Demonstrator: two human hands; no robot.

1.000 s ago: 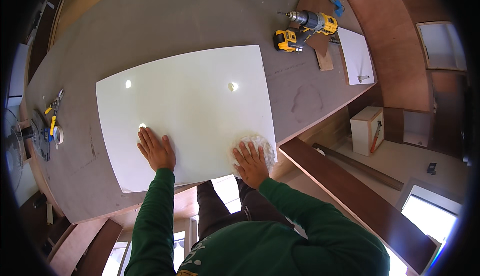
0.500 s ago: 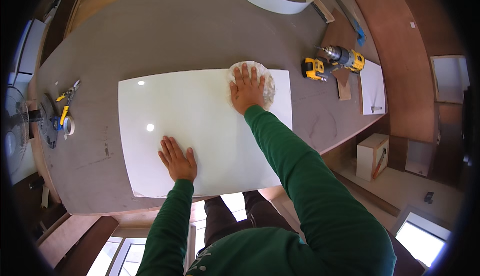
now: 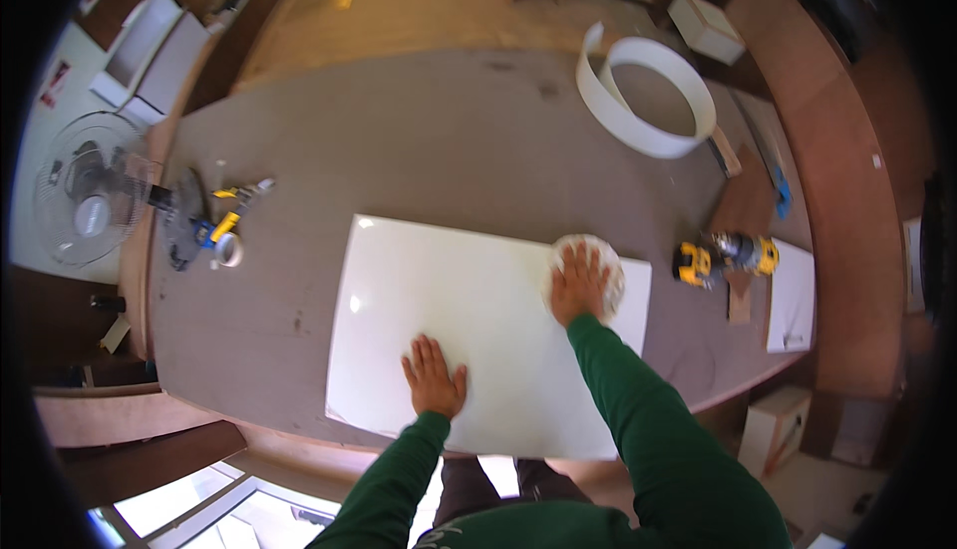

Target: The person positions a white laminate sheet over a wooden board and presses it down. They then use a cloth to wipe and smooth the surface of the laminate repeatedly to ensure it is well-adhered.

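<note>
A glossy white rectangular panel point(image 3: 478, 280) lies flat on the brown table in front of me. My left hand point(image 3: 435, 380) rests palm down on its near part, fingers stretched and slightly apart, holding nothing. Near the panel's far right corner, my right hand point(image 3: 580, 288) lies flat over a round, whitish, fluffy pad point(image 3: 615, 288). Its fingers are extended and spread on top of the pad rather than wrapped around it. The pad sits against the panel's surface, and the hand hides its middle.
A yellow-and-black cordless drill point(image 3: 743, 250) lies to the right, beside a small white board point(image 3: 790, 300). Farther back is a coiled white strip point(image 3: 648, 136). On the left are a yellow-handled tool point(image 3: 229, 222), a tape roll point(image 3: 228, 249) and a standing fan point(image 3: 95, 200).
The view has tilted up and to the left, so the table appears lower and more of the room's far side shows. Both hands stay at nearly the same spots on panel and pad.
</note>
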